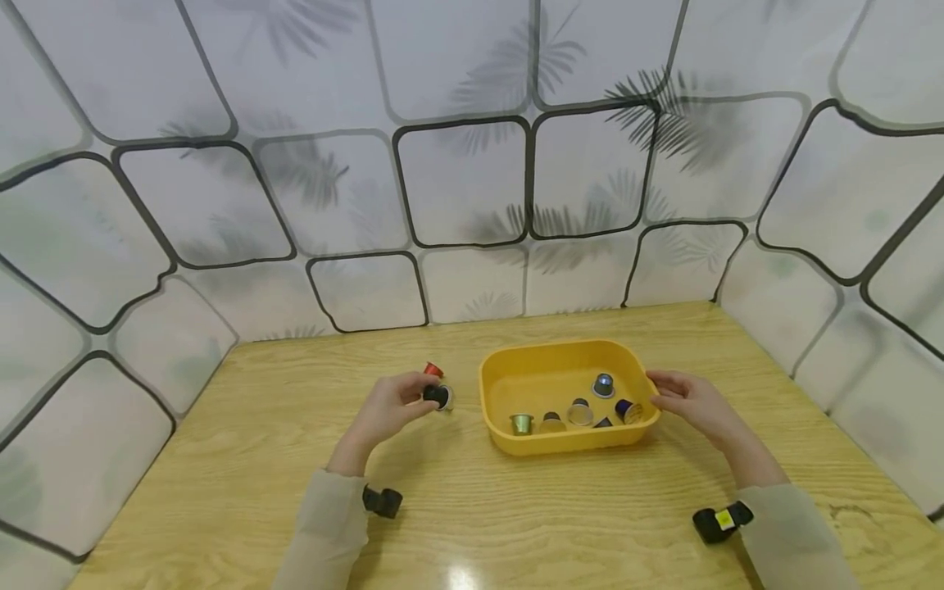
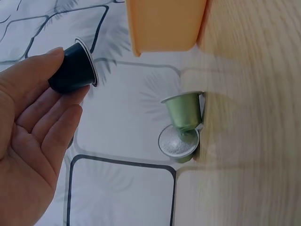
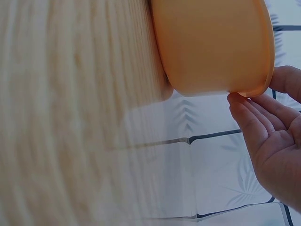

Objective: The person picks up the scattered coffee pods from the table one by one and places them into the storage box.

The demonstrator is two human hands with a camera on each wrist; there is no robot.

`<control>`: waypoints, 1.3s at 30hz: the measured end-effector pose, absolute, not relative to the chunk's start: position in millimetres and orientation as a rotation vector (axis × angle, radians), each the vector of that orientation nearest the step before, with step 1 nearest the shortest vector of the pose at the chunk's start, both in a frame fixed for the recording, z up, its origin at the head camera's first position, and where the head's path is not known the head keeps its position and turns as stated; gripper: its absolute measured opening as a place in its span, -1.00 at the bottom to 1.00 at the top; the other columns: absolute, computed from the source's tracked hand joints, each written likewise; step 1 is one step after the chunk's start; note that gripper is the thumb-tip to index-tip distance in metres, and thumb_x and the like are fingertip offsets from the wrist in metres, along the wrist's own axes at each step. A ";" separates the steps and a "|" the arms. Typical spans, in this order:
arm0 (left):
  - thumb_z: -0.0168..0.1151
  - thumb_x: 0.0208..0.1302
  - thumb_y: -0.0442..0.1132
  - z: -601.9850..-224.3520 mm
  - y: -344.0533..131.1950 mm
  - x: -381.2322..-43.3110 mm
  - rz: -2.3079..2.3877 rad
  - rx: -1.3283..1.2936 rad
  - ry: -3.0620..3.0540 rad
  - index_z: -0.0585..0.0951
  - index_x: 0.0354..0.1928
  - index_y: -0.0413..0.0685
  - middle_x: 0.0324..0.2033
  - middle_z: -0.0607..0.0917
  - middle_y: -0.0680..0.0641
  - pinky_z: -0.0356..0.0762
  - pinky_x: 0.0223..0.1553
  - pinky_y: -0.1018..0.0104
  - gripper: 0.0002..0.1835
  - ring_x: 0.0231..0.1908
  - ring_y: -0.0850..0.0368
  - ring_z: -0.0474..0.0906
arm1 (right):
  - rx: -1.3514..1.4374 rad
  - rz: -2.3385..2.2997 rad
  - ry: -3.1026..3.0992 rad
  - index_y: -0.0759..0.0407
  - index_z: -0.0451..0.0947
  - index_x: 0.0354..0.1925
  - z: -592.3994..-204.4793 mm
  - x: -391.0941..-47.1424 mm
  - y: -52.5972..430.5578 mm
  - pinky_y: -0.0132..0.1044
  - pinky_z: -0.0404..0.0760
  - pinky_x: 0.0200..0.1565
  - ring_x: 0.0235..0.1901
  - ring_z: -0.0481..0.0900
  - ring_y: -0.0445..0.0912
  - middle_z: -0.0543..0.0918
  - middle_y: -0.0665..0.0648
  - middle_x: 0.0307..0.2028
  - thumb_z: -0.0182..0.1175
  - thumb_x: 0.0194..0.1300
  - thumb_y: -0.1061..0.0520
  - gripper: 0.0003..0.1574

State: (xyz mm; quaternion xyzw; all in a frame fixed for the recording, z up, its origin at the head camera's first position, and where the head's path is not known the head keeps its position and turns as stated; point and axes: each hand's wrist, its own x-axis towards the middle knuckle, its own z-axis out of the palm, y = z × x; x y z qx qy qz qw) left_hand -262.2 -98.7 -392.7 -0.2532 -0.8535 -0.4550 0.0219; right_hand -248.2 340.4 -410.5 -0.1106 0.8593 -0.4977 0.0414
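Note:
My left hand (image 1: 396, 404) pinches a dark coffee capsule (image 2: 74, 68) between thumb and fingers, to the left of a yellow plastic container (image 1: 560, 445). The capsule's silver rim faces right in the left wrist view. Just behind that hand is a red capsule (image 1: 433, 370). In the left wrist view, two green capsules lie close together, one with its green side (image 2: 184, 110) showing and one with its silver lid (image 2: 176, 141) showing. My right hand (image 1: 695, 401) grips the container's right end, thumb and fingertips at its rim in the right wrist view.
Inside the container are several capsules, among them a green one (image 1: 521, 424), a blue one (image 1: 603, 385) and a purple one (image 1: 627, 410). A wooden table (image 1: 516, 524) lies beneath, with patterned fabric walls (image 1: 472, 283) behind and on both sides.

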 end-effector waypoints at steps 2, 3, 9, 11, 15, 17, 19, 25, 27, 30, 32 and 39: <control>0.23 0.09 -0.33 -393.7 -95.1 -263.4 -1.415 -0.816 -2.638 0.53 -0.03 -0.25 -0.11 0.57 -0.18 0.45 -0.11 0.26 -0.64 -0.11 0.00 0.52 | -0.337 -1.523 2.631 0.53 0.06 0.21 -410.1 -248.0 341.5 0.02 0.25 0.06 0.13 0.16 0.30 0.19 0.50 0.15 0.03 0.28 0.16 -0.32; 0.23 0.09 -0.33 -394.3 -93.1 -263.4 -1.424 -0.831 -2.630 0.53 -0.03 -0.26 -0.11 0.57 -0.19 0.46 -0.11 0.26 -0.65 -0.12 0.00 0.52 | -0.334 -1.522 2.632 0.54 0.06 0.21 -410.3 -247.7 342.0 0.02 0.25 0.06 0.13 0.16 0.30 0.19 0.50 0.15 0.03 0.28 0.16 -0.32; 0.23 0.08 -0.33 -393.6 -77.0 -266.7 -1.445 -0.888 -2.557 0.52 -0.04 -0.32 -0.13 0.58 -0.21 0.43 -0.08 0.21 -0.63 -0.12 -0.03 0.52 | -0.319 -1.512 2.641 0.53 0.06 0.21 -410.3 -246.7 344.7 0.03 0.24 0.06 0.14 0.16 0.30 0.18 0.50 0.15 0.02 0.28 0.17 -0.33; 0.23 0.08 -0.32 -392.0 -70.7 -268.6 -1.437 -0.892 -2.543 0.52 -0.03 -0.30 -0.13 0.58 -0.19 0.43 -0.07 0.22 -0.63 -0.12 0.00 0.52 | -0.316 -1.514 2.639 0.53 0.06 0.21 -410.4 -246.7 345.0 0.04 0.24 0.06 0.13 0.16 0.30 0.18 0.50 0.15 0.02 0.28 0.16 -0.32; 0.23 0.09 -0.31 -389.3 -57.5 -272.9 -1.407 -0.892 -2.527 0.52 -0.02 -0.27 -0.14 0.59 -0.16 0.44 -0.09 0.29 -0.63 -0.14 0.05 0.53 | -0.311 -1.517 2.641 0.52 0.07 0.21 -411.1 -247.2 345.5 0.04 0.24 0.06 0.13 0.16 0.30 0.19 0.50 0.15 0.02 0.28 0.16 -0.33; 0.23 0.09 -0.31 -387.8 -50.9 -275.2 -1.402 -0.886 -2.525 0.53 -0.02 -0.25 -0.14 0.59 -0.15 0.45 -0.10 0.33 -0.63 -0.15 0.07 0.53 | -0.311 -1.519 2.642 0.52 0.07 0.21 -411.6 -247.6 345.8 0.04 0.24 0.06 0.13 0.17 0.29 0.19 0.49 0.15 0.02 0.28 0.17 -0.33; 0.23 0.09 -0.30 -386.3 -44.3 -277.7 -1.400 -0.887 -2.521 0.53 -0.03 -0.27 -0.15 0.60 -0.15 0.45 -0.10 0.34 -0.63 -0.15 0.08 0.53 | -0.314 -1.516 2.646 0.52 0.07 0.21 -412.4 -248.2 346.2 0.04 0.25 0.06 0.13 0.17 0.29 0.19 0.49 0.15 0.01 0.29 0.17 -0.34; 0.22 0.10 -0.29 -374.5 -22.0 -284.0 -1.383 -0.917 -2.548 0.52 -0.01 -0.27 -0.13 0.59 -0.14 0.43 -0.07 0.30 -0.62 -0.12 0.07 0.52 | -0.318 -1.510 2.650 0.52 0.07 0.21 -413.8 -249.2 345.9 0.02 0.25 0.06 0.13 0.18 0.29 0.20 0.49 0.15 0.01 0.29 0.18 -0.34; 0.22 0.11 -0.27 -368.0 -14.0 -286.2 -1.320 -0.923 -2.577 0.52 0.00 -0.22 -0.12 0.59 -0.11 0.43 -0.08 0.34 -0.62 -0.11 0.09 0.51 | -0.321 -1.508 2.653 0.52 0.08 0.21 -413.9 -249.2 345.7 0.01 0.26 0.06 0.13 0.18 0.29 0.20 0.49 0.15 0.02 0.28 0.18 -0.34; 0.21 0.12 -0.26 -357.1 -2.4 -290.7 -1.222 -0.945 -2.600 0.52 0.00 -0.18 -0.10 0.58 -0.09 0.43 -0.09 0.38 -0.63 -0.10 0.08 0.50 | -0.330 -1.499 2.663 0.53 0.08 0.20 -414.2 -249.7 345.4 0.00 0.27 0.05 0.13 0.19 0.29 0.21 0.49 0.14 0.04 0.27 0.16 -0.33; 0.21 0.13 -0.24 -349.7 4.5 -294.7 -1.148 -0.948 -2.620 0.52 0.01 -0.16 -0.10 0.58 -0.07 0.42 -0.09 0.41 -0.63 -0.10 0.10 0.50 | -0.341 -1.491 2.670 0.53 0.09 0.20 -414.4 -250.4 344.9 0.00 0.28 0.05 0.12 0.19 0.29 0.21 0.49 0.14 0.05 0.27 0.15 -0.32; 0.19 0.15 -0.21 -328.1 25.0 -309.1 -1.005 -1.042 -2.654 0.51 0.02 -0.13 -0.06 0.56 -0.05 0.40 -0.07 0.41 -0.63 -0.07 0.09 0.48 | -0.353 -1.516 2.651 0.52 0.09 0.20 -414.7 -251.9 343.6 -0.01 0.27 0.05 0.13 0.19 0.29 0.21 0.50 0.14 0.06 0.26 0.15 -0.31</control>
